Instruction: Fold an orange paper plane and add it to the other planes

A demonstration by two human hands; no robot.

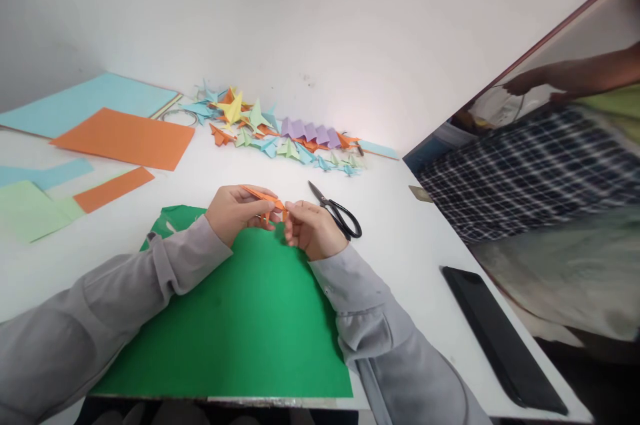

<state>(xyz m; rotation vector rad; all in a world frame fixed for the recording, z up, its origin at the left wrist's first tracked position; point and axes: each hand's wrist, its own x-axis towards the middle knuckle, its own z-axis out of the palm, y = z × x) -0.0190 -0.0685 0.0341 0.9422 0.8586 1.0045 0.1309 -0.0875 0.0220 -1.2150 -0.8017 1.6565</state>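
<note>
The orange folded paper (281, 204) is in the air between your two hands, above the far part of the green sheet (255, 318). Your left hand (237, 213) grasps it with the fingers, and your right hand (313, 228) pinches its right end. Just beside your right hand lie the black scissors (339, 213), their blades apart from the paper. Farther, near the wall, many colourful folded figures (231, 109) are gathered on the white table (400, 265).
</note>
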